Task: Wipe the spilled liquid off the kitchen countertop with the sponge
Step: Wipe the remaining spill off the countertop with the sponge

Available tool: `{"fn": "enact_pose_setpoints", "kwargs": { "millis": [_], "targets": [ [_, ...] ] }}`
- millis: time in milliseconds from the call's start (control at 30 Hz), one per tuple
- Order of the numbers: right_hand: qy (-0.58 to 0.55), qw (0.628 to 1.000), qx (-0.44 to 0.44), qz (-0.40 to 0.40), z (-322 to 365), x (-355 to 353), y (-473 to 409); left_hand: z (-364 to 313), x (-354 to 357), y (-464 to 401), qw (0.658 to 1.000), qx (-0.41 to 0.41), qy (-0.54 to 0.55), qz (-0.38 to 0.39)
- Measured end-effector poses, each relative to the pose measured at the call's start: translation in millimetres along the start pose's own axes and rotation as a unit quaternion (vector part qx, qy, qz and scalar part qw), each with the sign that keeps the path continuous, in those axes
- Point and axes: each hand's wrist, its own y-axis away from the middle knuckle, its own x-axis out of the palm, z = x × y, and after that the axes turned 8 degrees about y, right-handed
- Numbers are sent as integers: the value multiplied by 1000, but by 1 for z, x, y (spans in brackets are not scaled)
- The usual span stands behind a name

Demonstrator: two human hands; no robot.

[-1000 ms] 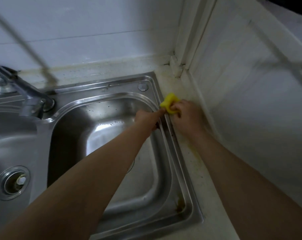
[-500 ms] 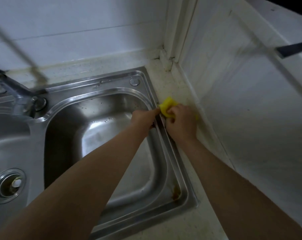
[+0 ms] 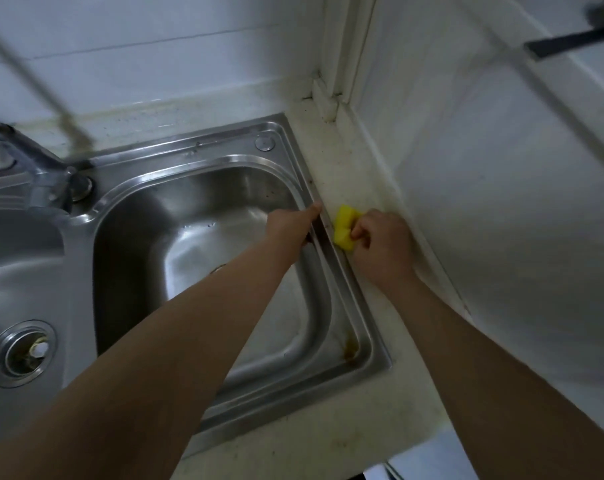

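1. The right hand has its fingers curled around a yellow sponge and grips it, pressing it down on the narrow strip of countertop that runs between the sink and the white side wall.
2. The sponge sits just beside the right rim of the sink; its left edge seems to touch the metal rim, but the light there is poor and I cannot be sure.
3. The left hand rests on the same rim, on the basin side, a little apart from the sponge. Its index finger points straight along the rim; how the other fingers lie I cannot see well, but it holds nothing.
4. Both forearms reach in from the bottom of the view, the left one crossing over the basin.
5. The sink is stainless steel with two basins. In the near right corner of its rim there is a brownish stain.
6. The left basin shows a round drain, and the faucet stands at the back between the basins.
7. Behind the sink the wall is covered with white tiles, and the countertop strip along it looks dirty with small dark spots.
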Motion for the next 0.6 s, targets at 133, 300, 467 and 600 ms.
{"fn": "enact_pose_setpoints", "kwargs": {
  "millis": [133, 300, 467, 600],
  "targets": [
    [8, 999, 25, -35, -1, -12, 54, 22, 3, 20, 999, 29, -9, 18],
    [-9, 995, 79, -61, 11, -10, 70, 36, 4, 29, 998, 43, -35, 23],
    [19, 997, 30, 69, 8, -12, 3, 34, 2, 24, 998, 40, -56, 6],
    [-19, 998, 57, 10, 4, -18, 39, 33, 4, 28, 998, 39, -40, 7]
  ]
}}
